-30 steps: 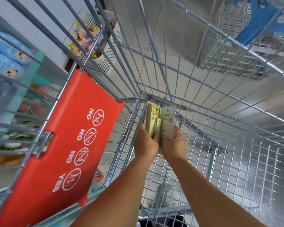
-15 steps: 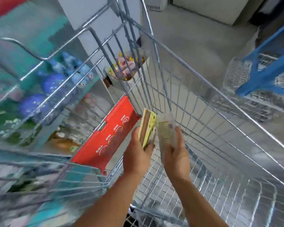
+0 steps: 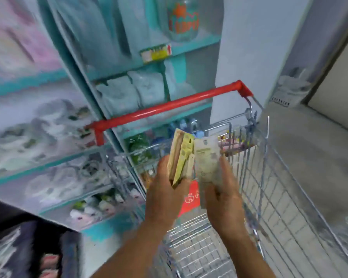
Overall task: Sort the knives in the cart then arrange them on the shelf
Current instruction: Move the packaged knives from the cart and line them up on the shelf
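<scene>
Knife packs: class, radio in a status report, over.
Left hand grips yellow-green packs. Right hand grips grey pack. Both above cart. Nothing blocking.

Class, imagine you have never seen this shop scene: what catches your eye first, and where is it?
First, the two hands at the centre: the left hand grips a stack of yellow-green packs, and the right hand holds a pale pack beside it. Behind them the red handle of the wire cart cuts across the middle. Blurred teal shelves fill the left side.
</scene>
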A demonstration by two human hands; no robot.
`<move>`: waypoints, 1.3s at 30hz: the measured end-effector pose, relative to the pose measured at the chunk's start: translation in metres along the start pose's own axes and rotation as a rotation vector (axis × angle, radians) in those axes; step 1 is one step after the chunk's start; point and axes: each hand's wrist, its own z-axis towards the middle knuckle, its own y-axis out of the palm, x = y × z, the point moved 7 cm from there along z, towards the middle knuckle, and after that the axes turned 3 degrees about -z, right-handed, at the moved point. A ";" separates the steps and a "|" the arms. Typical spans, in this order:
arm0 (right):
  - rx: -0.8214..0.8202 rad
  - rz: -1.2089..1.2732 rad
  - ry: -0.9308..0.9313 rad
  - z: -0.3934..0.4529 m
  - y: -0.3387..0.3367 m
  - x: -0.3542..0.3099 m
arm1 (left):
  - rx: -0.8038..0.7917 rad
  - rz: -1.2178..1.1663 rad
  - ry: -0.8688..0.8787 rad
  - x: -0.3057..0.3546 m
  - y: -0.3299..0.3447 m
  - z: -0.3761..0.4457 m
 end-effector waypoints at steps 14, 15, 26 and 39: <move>-0.365 0.180 -0.524 -0.055 0.169 -0.267 | 0.608 0.031 -0.007 -0.009 -0.336 -0.050; -0.385 0.186 -0.573 -0.068 0.183 -0.284 | 0.638 0.035 -0.011 -0.015 -0.358 -0.060; -0.665 0.204 -0.836 -0.208 0.319 -0.435 | 0.897 0.137 -0.193 -0.071 -0.551 -0.156; -0.894 0.150 -0.974 -0.296 0.442 -0.540 | 1.060 0.273 -0.612 -0.131 -0.667 -0.197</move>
